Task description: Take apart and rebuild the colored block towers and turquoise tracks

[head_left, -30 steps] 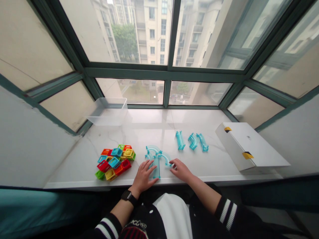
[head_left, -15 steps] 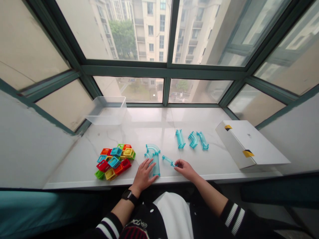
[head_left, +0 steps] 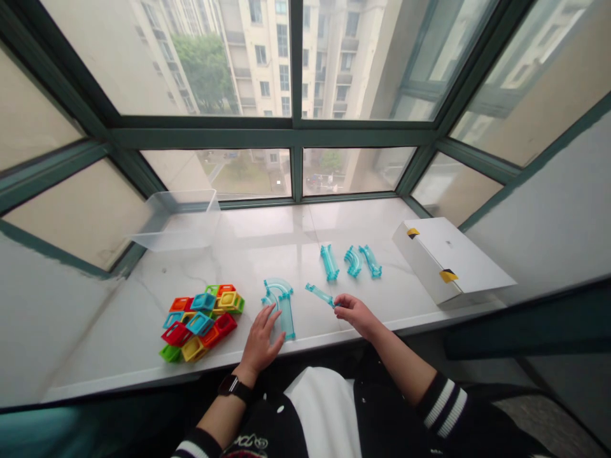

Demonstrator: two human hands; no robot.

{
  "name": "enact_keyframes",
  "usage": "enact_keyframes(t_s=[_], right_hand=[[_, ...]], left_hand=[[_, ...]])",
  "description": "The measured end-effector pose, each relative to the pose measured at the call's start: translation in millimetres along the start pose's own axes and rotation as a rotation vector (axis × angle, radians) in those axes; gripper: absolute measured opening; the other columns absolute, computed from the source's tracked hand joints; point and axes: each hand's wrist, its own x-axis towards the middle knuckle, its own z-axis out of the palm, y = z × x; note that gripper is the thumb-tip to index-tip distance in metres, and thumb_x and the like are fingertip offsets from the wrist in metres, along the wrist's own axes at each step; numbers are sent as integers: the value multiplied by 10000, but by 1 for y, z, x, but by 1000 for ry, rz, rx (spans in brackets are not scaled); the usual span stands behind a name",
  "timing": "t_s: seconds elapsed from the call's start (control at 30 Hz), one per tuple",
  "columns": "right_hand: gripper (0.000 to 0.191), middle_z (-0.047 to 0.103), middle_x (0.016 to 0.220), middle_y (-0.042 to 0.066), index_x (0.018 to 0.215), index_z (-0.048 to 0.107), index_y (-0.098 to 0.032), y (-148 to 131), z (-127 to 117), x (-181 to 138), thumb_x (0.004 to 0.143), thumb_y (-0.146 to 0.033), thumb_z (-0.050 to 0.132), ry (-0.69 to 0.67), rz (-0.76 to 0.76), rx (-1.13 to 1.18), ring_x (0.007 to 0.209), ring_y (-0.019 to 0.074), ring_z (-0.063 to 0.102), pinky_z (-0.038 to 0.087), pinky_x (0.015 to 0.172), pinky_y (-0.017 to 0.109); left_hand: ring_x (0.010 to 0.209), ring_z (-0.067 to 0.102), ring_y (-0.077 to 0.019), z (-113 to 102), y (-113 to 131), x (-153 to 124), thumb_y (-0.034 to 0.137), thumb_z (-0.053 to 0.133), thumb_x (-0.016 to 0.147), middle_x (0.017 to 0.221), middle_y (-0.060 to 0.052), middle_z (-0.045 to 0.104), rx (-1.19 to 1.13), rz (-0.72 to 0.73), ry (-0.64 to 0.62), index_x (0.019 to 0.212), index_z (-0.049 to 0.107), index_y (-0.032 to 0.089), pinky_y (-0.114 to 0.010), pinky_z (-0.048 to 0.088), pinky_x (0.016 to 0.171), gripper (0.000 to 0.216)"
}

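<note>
Right hand (head_left: 353,313): grasping. Thumb and fingers pinch the near end of a slim teal track (head_left: 319,294); its free end slants out to the left of the grip and somewhat away from the body. Whether its underside meets the sill (head_left: 305,232) cannot be told.

Left hand (head_left: 260,337): well to the left of that grip, a little nearer the body. Fingers spread, loose, not clenched on anything. Fingertips lie at or just over teal parts; firm contact hard to judge. Just right of these fingers, a straight (head_left: 286,317), lying flat, running toward the body. Beyond the fingers, a wide curve (head_left: 279,282), one end at the straight's far end. Inside its arc a small curve (head_left: 271,294), partly covered by the hand. The track stands apart from these, to their right.

Beyond the right grip, three teal parts in a row, apart from it: a bar (head_left: 329,263) beyond and slightly left, a bend (head_left: 353,261) almost directly beyond, a slide (head_left: 371,261) beyond and to the right.

Well right of the grip: a white box (head_left: 461,254), two yellow-and-black tabs (head_left: 447,275) along its edge.

Left of the left hand: heaped blocks (head_left: 203,321), red, blue, yellow, green. Beyond them, a clear tub (head_left: 191,240) near the window. Dark watch (head_left: 233,386) on the left wrist.
</note>
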Motion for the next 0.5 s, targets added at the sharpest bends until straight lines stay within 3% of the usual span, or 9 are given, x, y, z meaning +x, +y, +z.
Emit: enact_keyframes(t_s=[0.27, 0.5], right_hand=[[417, 735, 920, 18, 961, 746, -218, -9, -22, -14, 690, -495, 899, -41, -60, -65, 846, 182, 648, 506, 821, 341], [348, 743, 926, 19, 979, 744, -219, -20, -47, -27, 766, -476, 842, 25, -135, -178, 821, 180, 661, 512, 811, 333]], left_hand=[[1549, 385, -350, 3, -5, 1, 367, 553, 1008, 1659, -122, 426, 5, 7, 34, 1554, 449, 263, -594, 381, 1252, 566], [1541, 390, -370, 9, -11, 2, 377, 540, 1013, 1642, -127, 435, 50, 1, 65, 1598, 381, 289, -622, 392, 1232, 613]])
